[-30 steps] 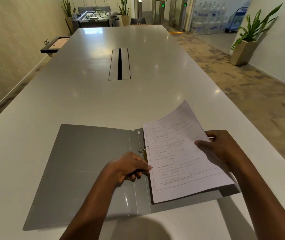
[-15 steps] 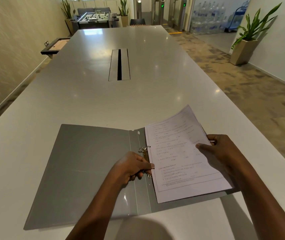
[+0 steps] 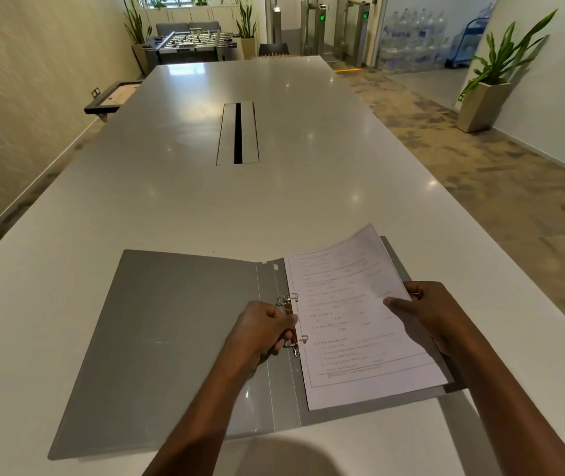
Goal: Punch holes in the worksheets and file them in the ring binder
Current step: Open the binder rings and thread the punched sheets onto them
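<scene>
Worksheets [image 3: 360, 314]: one stack, on one open grey binder [image 3: 171, 338], two rings [image 3: 291, 300] open. Left hand [image 3: 262, 329] pinches the ring mechanism; right hand [image 3: 428, 312] grips the stack's edge. Stack now sits nearer the rings than before.

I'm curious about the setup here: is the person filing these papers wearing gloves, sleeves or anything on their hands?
No gloves. The left hand and right hand are both bare, and both forearms are uncovered as far as the picture shows, with no sleeve edge in view. No watch, bracelet or ring is visible on either wrist or on the fingers that show.
</scene>
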A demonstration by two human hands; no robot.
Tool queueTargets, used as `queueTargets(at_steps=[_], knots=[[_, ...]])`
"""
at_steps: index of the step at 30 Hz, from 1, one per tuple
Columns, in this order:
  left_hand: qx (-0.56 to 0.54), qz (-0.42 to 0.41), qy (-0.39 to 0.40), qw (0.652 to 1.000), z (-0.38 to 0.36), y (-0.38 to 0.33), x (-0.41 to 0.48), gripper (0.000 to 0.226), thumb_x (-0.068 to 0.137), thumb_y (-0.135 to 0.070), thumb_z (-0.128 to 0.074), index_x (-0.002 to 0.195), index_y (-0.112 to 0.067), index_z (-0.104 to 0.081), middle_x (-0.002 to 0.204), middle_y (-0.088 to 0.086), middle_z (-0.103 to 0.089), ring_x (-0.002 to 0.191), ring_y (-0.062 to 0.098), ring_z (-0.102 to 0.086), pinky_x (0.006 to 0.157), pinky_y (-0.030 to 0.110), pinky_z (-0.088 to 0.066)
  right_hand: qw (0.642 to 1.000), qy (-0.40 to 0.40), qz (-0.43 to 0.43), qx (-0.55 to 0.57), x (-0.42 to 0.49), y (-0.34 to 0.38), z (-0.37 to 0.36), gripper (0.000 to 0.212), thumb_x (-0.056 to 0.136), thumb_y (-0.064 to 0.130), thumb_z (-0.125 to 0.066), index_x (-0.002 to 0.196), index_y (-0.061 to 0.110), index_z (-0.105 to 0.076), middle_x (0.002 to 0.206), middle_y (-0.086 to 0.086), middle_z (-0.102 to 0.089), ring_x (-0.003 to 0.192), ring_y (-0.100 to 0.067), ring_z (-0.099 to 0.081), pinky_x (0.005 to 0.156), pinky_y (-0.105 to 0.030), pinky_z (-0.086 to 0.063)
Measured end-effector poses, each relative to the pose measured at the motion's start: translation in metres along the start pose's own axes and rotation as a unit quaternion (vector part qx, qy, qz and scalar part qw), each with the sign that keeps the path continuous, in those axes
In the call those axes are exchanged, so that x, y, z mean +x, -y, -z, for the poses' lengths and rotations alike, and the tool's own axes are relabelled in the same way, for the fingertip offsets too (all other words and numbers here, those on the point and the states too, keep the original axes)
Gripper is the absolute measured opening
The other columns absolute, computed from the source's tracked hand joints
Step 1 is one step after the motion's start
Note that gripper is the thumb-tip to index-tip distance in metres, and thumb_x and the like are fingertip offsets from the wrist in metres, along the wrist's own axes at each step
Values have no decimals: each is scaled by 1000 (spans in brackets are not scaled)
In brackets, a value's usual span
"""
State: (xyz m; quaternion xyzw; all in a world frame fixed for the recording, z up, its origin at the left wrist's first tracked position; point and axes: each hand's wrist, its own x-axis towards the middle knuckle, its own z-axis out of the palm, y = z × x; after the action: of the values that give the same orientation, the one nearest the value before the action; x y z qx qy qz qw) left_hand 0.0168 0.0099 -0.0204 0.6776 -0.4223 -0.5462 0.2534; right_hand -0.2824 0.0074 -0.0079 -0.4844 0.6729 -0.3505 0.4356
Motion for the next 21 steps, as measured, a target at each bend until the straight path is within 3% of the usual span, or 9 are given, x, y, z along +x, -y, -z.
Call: queueTargets(at_steps=[3,7,10,13,16,21], knots=[[-18,-19,-22,999,6,0,1,19,97,-17,-70,89,0,-75,86,22,-78,51,15,-56,45,25,-41,1000,0,-4,-10,4,-4,-2,27,93,11,-74,119,6,-72,103,-2,-75,85,-13,-72,66,-20,-57],[-40,-37,-40,998,11,-3,2,16,96,-9,-65,87,-1,-74,89,24,-77,57,18,-57,46,26,-42,1000,11,-6,-28,9,-6,-5,27,94,9,-73,120,4,-71,98,2,-74,80,-11,-71,59,-16,-55],[-39,-67,-61,995,12,-6,4,17,97,-9,-64,84,-4,-74,81,20,-75,56,16,-58,50,25,-47,998,20,-16,-61,15,-12,-6,30,93,12,-74,121,2,-72,110,-8,-76,84,-21,-74,71,-30,-60],[-74,-101,-91,988,10,-4,8,17,94,-10,-66,81,-9,-76,77,21,-75,62,23,-63,57,35,-50,996,24,-27,-78,19,-21,-5,30,92,15,-76,119,3,-73,115,-11,-77,91,-28,-75,84,-43,-63],[-69,-139,-114,981,8,-5,12,13,91,-10,-67,84,-15,-76,66,7,-73,60,20,-64,61,37,-53,995,-25,-20,-90,22,-23,-3,37,87,25,-81,116,4,-69,110,-11,-75,93,-27,-72,79,-39,-60],[-106,-145,-125,976,5,-8,12,15,89,-11,-69,95,-22,-78,90,4,-77,81,17,-73,83,35,-62,984,-91,23,-152,27,-20,-3,34,89,31,-79,113,10,-69,93,-2,-69,81,-12,-63,65,-26,-48]])
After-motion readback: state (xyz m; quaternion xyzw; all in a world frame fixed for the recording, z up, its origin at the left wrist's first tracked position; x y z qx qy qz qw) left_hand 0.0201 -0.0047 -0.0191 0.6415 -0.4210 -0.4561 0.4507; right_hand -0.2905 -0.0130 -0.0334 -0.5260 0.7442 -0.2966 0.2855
